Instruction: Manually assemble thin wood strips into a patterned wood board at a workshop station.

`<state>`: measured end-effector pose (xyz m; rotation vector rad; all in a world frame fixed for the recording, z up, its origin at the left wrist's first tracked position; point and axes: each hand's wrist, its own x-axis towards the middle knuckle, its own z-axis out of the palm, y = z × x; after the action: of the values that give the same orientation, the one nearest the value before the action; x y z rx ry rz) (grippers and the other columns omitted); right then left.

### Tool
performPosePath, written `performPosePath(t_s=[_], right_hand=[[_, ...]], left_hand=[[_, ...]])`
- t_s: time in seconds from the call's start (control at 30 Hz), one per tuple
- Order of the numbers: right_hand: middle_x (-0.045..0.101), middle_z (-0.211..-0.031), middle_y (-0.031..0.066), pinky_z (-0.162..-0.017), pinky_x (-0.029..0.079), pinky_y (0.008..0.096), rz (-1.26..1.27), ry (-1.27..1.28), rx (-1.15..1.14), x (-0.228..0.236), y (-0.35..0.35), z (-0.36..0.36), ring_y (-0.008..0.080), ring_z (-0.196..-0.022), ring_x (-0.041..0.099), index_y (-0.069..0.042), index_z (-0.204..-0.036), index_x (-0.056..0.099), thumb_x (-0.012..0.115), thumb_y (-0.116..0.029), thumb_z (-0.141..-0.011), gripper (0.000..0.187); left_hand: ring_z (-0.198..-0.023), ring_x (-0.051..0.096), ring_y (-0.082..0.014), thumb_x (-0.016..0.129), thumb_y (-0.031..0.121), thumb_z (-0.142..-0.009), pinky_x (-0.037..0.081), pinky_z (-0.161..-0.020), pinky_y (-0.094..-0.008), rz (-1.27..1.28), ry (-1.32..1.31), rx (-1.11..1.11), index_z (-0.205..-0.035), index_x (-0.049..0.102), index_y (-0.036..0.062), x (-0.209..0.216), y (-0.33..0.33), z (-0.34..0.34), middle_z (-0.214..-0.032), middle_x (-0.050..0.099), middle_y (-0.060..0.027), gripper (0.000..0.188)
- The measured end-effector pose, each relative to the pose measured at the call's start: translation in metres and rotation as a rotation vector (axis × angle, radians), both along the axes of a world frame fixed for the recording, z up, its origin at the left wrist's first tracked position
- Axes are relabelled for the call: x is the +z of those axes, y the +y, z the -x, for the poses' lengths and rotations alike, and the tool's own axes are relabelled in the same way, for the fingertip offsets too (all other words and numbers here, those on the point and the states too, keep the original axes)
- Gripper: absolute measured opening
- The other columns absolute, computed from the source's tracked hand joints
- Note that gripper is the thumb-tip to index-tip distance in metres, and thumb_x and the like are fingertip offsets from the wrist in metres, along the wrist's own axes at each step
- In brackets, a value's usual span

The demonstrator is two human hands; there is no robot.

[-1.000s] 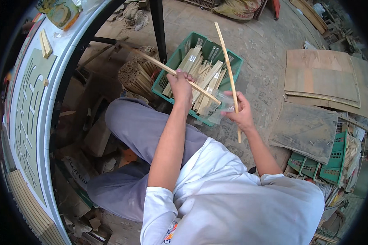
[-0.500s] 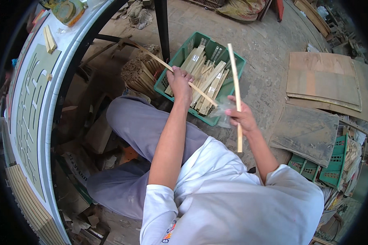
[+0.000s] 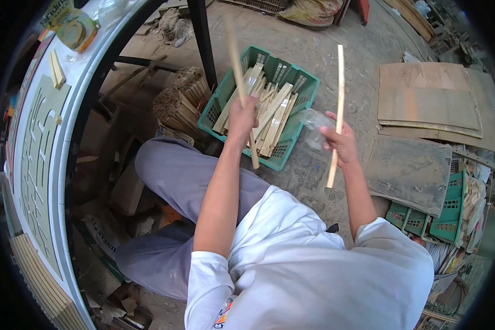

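My left hand (image 3: 242,120) is closed around a thin wooden strip (image 3: 237,69), which stands steeply across the picture with its upper end blurred. Out to the right, my right hand (image 3: 341,144) grips a second wooden strip (image 3: 340,82), held nearly upright. A crumpled piece of clear plastic (image 3: 313,127) hangs at that hand's fingers. Beneath and between both hands sits a green plastic basket (image 3: 292,153) filled with several pale wooden strips (image 3: 275,118), some bundled with clear wrap.
A white-edged table (image 3: 71,165) runs along the left, bearing grooved grey-green board and small wood pieces. Bundled sticks (image 3: 176,102) stand beside the basket near a black table leg (image 3: 202,44). Plywood sheets (image 3: 423,99) and green crates (image 3: 448,214) lie at the right.
The left-hand strip has swung from slanting toward the right hand to nearly upright, away from the plastic. My right hand has shifted right with its strip and the plastic.
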<state>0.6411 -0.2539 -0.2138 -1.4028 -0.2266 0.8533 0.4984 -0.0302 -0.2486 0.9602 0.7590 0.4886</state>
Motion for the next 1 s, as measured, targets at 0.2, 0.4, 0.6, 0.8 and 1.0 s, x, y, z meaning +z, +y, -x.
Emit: performPosePath(t_s=[0.2, 0.4, 0.6, 0.8, 1.0], right_hand=[[0.066, -0.082, 0.0062, -0.046, 0.047, 0.0230, -0.013, 0.035, 0.009, -0.010, 0.032, 0.026, 0.0106, -0.061, 0.059, 0.000, -0.132, 0.045, 0.077, 0.002, -0.076, 0.064], [0.060, -0.071, 0.0015, -0.044, 0.047, 0.0226, 0.054, 0.017, 0.107, -0.014, 0.040, 0.024, 0.0084, -0.052, 0.055, -0.001, -0.135, 0.044, 0.074, 0.006, -0.076, 0.067], [0.059, -0.072, 0.0006, -0.043, 0.046, 0.0223, 0.118, -0.106, 0.153, -0.019, 0.045, 0.028, 0.0080, -0.049, 0.053, -0.006, -0.138, 0.042, 0.076, 0.004, -0.075, 0.073], [0.071, -0.094, 0.0155, -0.042, 0.047, 0.0232, 0.107, 0.086, 0.240, -0.009, 0.033, 0.014, 0.0100, -0.060, 0.061, -0.006, -0.141, 0.036, 0.082, -0.004, -0.072, 0.083], [0.071, -0.093, 0.0153, -0.040, 0.043, 0.0228, 0.071, -0.100, -0.066, -0.028, 0.049, 0.022, 0.0117, -0.062, 0.061, -0.004, -0.136, 0.037, 0.079, -0.003, -0.076, 0.073]], left_hand=[[-0.070, 0.057, -0.0082, 0.075, 0.018, -0.083, 0.047, -0.065, -0.0244, -0.368, -0.176, -0.320, -0.091, 0.063, 0.0018, -0.003, -0.026, -0.008, -0.079, 0.061, -0.0007, 0.022], [-0.075, 0.061, -0.0089, 0.076, 0.007, -0.079, 0.050, -0.070, -0.0256, -0.227, -0.045, -0.441, -0.094, 0.061, 0.0004, 0.007, -0.021, -0.002, -0.083, 0.065, -0.0035, 0.021], [-0.073, 0.062, -0.0098, 0.074, 0.000, -0.078, 0.051, -0.067, -0.0263, -0.201, -0.054, -0.404, -0.078, 0.048, 0.0055, -0.008, -0.021, -0.006, -0.079, 0.066, -0.0063, 0.026], [-0.072, 0.066, -0.0116, 0.076, -0.001, -0.075, 0.053, -0.064, -0.0274, -0.420, 0.165, -0.216, -0.078, 0.052, 0.0025, -0.026, -0.013, -0.006, -0.077, 0.068, -0.0076, 0.024], [-0.074, 0.069, -0.0152, 0.079, -0.002, -0.071, 0.054, -0.063, -0.0289, -0.318, 0.106, -0.252, -0.088, 0.058, -0.0021, -0.022, -0.020, -0.010, -0.079, 0.069, -0.0098, 0.027]])
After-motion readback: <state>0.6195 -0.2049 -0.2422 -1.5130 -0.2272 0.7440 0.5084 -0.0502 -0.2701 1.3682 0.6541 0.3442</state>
